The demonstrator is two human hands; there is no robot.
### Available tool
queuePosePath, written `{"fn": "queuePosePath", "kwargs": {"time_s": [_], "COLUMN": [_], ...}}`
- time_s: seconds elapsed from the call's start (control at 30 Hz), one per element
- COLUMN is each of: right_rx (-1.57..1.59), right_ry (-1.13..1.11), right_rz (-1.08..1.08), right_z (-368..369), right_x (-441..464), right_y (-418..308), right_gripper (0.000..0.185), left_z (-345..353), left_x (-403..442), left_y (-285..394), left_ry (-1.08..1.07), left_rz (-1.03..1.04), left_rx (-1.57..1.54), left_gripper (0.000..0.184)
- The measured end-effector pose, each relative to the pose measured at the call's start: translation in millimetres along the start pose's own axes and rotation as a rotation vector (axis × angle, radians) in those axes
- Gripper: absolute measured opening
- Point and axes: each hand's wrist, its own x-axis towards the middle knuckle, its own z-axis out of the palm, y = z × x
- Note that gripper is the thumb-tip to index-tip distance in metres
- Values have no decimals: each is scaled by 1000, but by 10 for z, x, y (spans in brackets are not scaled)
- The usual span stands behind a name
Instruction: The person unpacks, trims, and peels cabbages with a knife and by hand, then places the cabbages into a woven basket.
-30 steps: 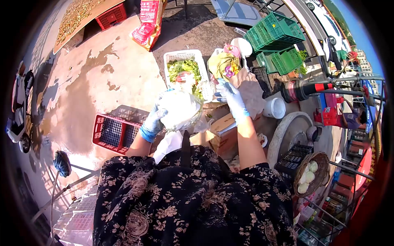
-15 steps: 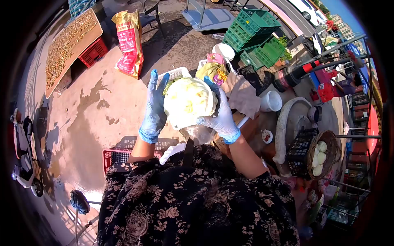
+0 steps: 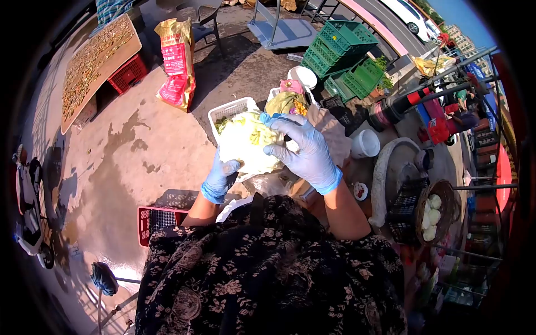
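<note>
A pale cabbage head (image 3: 248,146), yellowish with frilly leaves and washed out by sunlight, is in front of my chest. My left hand (image 3: 219,181), in a light blue glove, cups it from the lower left with the thumb curled against its side. My right hand (image 3: 307,149), gloved too, bends its fingers and thumb onto the leaves at the upper right. A dark patch shows between that thumb and fingers; I cannot make out what it is. Just beyond the cabbage is a white plastic basket (image 3: 213,118) with some greens inside. Clear plastic (image 3: 271,183) lies under it.
A red crate (image 3: 146,226) stands at my lower left. To the right are a white bucket (image 3: 365,143), a stone basin rim (image 3: 382,184) and a wicker basket (image 3: 449,223) of pale round cabbages. Ahead are green crates (image 3: 340,47), a flatbed cart (image 3: 290,34) and a printed sack (image 3: 177,61).
My left hand has shifted from the cabbage's upper left side to below it. My right hand has closed in on the upper right leaves. The cabbage has turned, and more of the white basket shows.
</note>
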Motion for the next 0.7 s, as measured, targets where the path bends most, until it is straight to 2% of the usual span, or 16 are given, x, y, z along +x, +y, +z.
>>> {"fn": "queuePosePath", "kwargs": {"time_s": [0.2, 0.3, 0.4, 0.53, 0.57, 0.6, 0.7], "right_rx": [-221, -397, -568, -716, -625, -567, -420], "right_ry": [114, 185, 219, 312, 354, 309, 362], "right_rz": [-96, -139, -75, -53, -1, 153, 252], "right_z": [45, 133, 113, 128, 118, 169, 92], "right_x": [-102, -180, -327, -494, -511, -591, -698], "right_y": [-62, 25, -85, -21, -57, 47, 42], "right_gripper": [41, 42, 42, 38, 33, 32, 32], "left_z": [57, -62, 167, -28, -66, -88, 103], "left_x": [0, -20, -49, -38, -33, -8, 49], "left_y": [25, -164, -154, -434, -477, -527, -581], "left_ry": [-43, 64, 28, -45, -52, -54, -99], "left_rz": [-11, -25, -1, -59, -81, -99, -117], "left_rx": [68, 78, 58, 112, 120, 131, 129], "left_gripper": [92, 88, 82, 80, 79, 79, 77]}}
